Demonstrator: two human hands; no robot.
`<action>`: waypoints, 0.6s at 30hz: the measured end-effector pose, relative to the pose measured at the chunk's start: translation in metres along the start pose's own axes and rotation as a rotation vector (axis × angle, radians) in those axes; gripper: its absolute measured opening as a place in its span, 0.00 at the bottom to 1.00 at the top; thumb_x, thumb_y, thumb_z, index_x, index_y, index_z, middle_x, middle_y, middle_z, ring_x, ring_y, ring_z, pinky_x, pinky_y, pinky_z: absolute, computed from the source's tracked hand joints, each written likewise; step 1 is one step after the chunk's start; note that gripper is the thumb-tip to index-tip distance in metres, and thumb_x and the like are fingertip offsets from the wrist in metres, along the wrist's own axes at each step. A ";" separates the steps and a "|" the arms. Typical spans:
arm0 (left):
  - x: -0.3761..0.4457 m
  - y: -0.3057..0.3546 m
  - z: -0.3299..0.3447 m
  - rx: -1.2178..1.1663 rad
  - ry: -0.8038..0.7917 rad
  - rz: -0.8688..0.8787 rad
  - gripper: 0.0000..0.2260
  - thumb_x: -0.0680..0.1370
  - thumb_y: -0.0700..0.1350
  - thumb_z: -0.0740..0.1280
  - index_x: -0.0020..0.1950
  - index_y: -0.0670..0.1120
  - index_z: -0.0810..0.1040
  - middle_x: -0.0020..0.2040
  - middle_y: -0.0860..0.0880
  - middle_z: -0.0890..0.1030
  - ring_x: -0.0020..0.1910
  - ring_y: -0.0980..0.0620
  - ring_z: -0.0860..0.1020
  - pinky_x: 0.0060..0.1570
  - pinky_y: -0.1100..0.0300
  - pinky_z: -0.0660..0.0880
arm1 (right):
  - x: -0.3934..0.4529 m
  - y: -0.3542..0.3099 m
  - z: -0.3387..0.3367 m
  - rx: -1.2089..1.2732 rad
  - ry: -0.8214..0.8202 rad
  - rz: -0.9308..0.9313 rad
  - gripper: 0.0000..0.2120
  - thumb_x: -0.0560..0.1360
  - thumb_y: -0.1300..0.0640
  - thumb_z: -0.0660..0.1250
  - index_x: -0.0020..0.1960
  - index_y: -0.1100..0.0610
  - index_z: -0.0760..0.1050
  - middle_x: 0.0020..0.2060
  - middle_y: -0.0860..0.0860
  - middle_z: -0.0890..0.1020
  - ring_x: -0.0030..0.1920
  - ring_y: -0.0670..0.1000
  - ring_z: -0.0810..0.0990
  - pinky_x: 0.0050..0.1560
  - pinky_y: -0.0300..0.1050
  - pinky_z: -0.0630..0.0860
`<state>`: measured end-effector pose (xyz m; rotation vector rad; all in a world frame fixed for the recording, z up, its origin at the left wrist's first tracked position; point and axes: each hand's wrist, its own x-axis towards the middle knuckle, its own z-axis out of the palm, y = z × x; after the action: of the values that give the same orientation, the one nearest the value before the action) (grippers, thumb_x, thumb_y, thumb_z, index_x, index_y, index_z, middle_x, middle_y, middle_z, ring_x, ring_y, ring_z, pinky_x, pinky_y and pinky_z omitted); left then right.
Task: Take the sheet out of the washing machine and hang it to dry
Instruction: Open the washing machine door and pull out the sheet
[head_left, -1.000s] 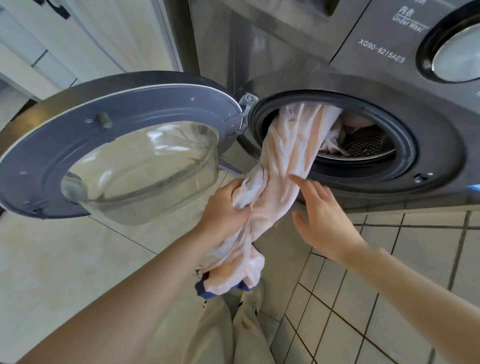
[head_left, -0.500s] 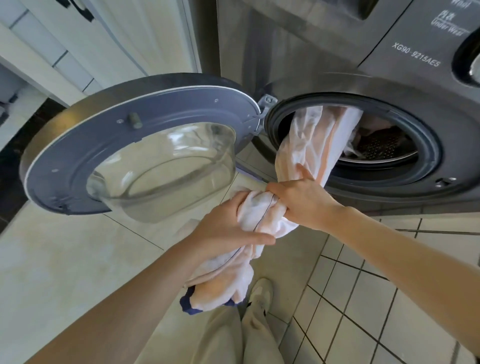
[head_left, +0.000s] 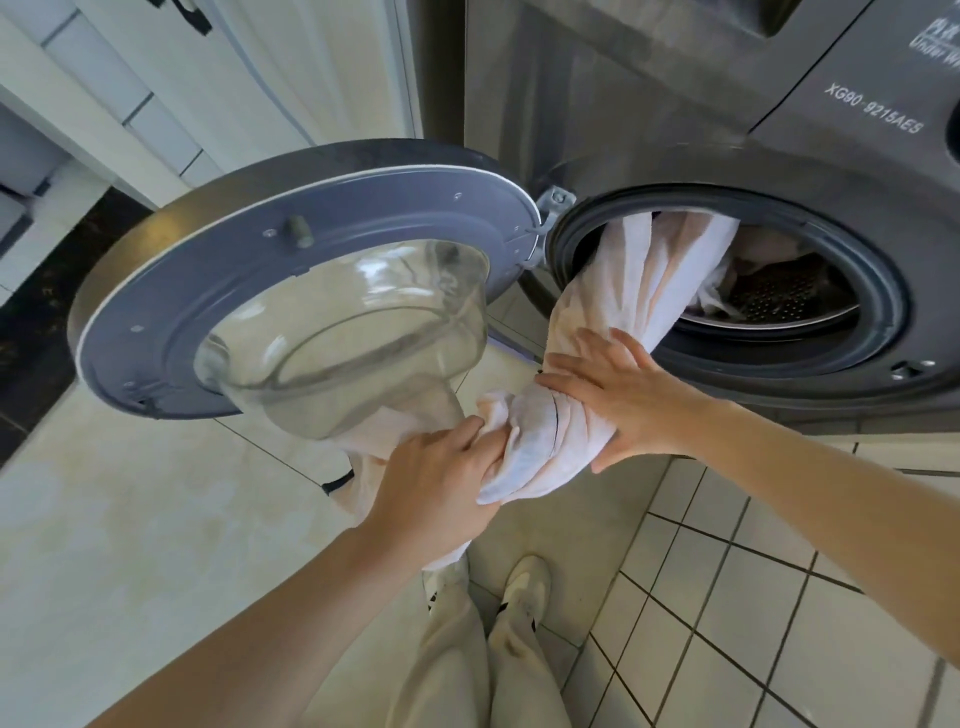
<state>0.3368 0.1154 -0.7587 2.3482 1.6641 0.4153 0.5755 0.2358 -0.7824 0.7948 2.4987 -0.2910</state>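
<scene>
A pale pinkish-white sheet (head_left: 639, 280) with a dark blue edge runs as a twisted rope out of the grey washing machine's (head_left: 727, 130) round drum opening (head_left: 872, 332). Part of it stays inside the drum. My left hand (head_left: 441, 483) grips the sheet low down, below the door glass, with the fabric's tail hanging under it. My right hand (head_left: 618, 395) is wrapped round the bundle just above, thumb underneath, fingers spread over the top. Both hands sit close together in front of the opening.
The machine's door (head_left: 260, 291) stands swung open to the left, its bulging glass bowl (head_left: 353, 338) close to my left hand. Below are my legs and shoes (head_left: 524, 582) on a tiled floor (head_left: 727, 597). White cabinets (head_left: 156, 78) stand at the upper left.
My right hand went from open beside the sheet to gripping it. Both hands have drawn more sheet out and down to the left; the loose end now hangs behind the door glass.
</scene>
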 end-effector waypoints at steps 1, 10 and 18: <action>-0.003 0.000 -0.002 0.004 0.028 0.007 0.08 0.69 0.46 0.63 0.45 0.48 0.79 0.34 0.52 0.75 0.25 0.49 0.72 0.25 0.61 0.66 | 0.002 0.006 -0.001 -0.045 -0.008 0.019 0.51 0.64 0.36 0.72 0.75 0.40 0.42 0.77 0.46 0.49 0.76 0.62 0.43 0.71 0.66 0.42; -0.015 -0.002 -0.012 -0.077 0.128 -0.071 0.20 0.63 0.43 0.71 0.54 0.48 0.75 0.43 0.51 0.77 0.30 0.50 0.70 0.28 0.63 0.64 | 0.018 0.007 -0.009 -0.082 -0.040 0.032 0.28 0.77 0.60 0.61 0.74 0.46 0.59 0.76 0.45 0.58 0.77 0.55 0.47 0.73 0.64 0.45; -0.012 -0.009 -0.008 -0.040 -0.153 0.045 0.36 0.63 0.33 0.70 0.66 0.60 0.70 0.74 0.46 0.64 0.36 0.46 0.78 0.36 0.52 0.76 | 0.000 0.020 0.004 0.092 0.060 0.176 0.27 0.75 0.54 0.62 0.71 0.49 0.57 0.54 0.49 0.81 0.59 0.54 0.77 0.72 0.54 0.51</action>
<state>0.3223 0.1067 -0.7556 2.3287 1.5222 0.2671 0.5891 0.2507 -0.7867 1.0680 2.4640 -0.3268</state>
